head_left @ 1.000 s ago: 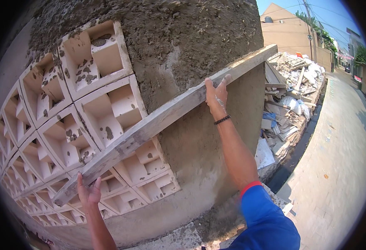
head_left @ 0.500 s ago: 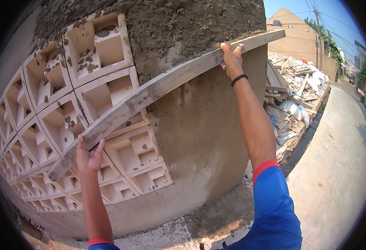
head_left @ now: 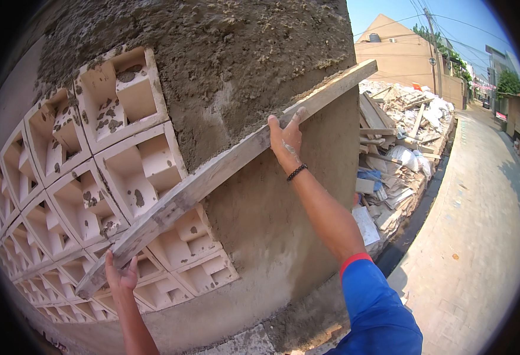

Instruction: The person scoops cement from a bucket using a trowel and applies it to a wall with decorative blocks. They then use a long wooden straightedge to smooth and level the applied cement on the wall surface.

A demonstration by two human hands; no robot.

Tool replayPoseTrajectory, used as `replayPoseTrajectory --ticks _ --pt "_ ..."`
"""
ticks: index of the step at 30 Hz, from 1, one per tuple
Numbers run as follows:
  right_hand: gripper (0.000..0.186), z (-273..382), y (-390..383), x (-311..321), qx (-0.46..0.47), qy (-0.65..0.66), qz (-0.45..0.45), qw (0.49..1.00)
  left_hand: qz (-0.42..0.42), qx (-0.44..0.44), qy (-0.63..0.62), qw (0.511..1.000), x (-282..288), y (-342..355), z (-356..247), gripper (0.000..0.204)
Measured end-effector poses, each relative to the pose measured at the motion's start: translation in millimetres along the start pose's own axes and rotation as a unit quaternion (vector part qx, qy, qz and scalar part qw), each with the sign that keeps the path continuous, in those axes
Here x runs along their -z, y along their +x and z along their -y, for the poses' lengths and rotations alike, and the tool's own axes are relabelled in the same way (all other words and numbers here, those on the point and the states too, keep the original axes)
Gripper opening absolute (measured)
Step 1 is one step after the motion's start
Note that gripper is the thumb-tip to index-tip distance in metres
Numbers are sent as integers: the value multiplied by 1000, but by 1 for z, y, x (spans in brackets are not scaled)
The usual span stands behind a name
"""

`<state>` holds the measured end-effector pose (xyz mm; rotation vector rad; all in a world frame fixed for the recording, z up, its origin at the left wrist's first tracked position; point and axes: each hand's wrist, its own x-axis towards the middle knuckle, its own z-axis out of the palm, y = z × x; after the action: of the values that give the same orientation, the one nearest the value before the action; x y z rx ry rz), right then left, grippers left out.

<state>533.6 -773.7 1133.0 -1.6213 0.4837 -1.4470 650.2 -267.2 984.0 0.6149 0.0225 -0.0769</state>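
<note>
A long pale wooden straightedge (head_left: 189, 190) lies slantwise across the wall, its right end higher and reaching just past the wall's corner. My left hand (head_left: 122, 275) grips its lower left part from beneath, fingers mostly hidden behind the wood. Farther up to the right, my right hand (head_left: 286, 141) holds the lower edge, with thumb and fingers bent round it; some mortar sticks to this hand. Wet mortar lies along the upper edge of the wood. Rough grey plaster (head_left: 242, 65) covers the wall above, while the plaster below (head_left: 260, 225) is smoother.
Pale hollow ventilation blocks (head_left: 127, 97), spotted with mortar, fill the wall's left side. Right of the corner lies a rubble heap (head_left: 399, 142) of boards and sacks. A dark gutter (head_left: 416, 219) separates it from a paved lane (head_left: 467, 236). A tan building (head_left: 396, 50) stands behind.
Both hands have brought the straightedge lower along the wall, still slanted. More mortar shows along its upper edge near my right hand. The view has shifted somewhat too.
</note>
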Motion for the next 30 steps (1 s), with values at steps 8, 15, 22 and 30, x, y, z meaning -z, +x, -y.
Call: replayPoseTrajectory --ticks 8,15,22,30 --pt "98 41 94 15 31 41 -23 998 73 -52 -26 996 -83 -19 23 47" --pt "92 66 133 28 14 59 -40 997 128 -50 -60 989 -128 -27 32 43" --pt "97 91 180 44 45 29 -63 997 146 -41 -92 984 -178 -35 38 39" --pt "97 105 182 52 2 55 -47 997 68 -52 -92 992 -203 -29 34 39"
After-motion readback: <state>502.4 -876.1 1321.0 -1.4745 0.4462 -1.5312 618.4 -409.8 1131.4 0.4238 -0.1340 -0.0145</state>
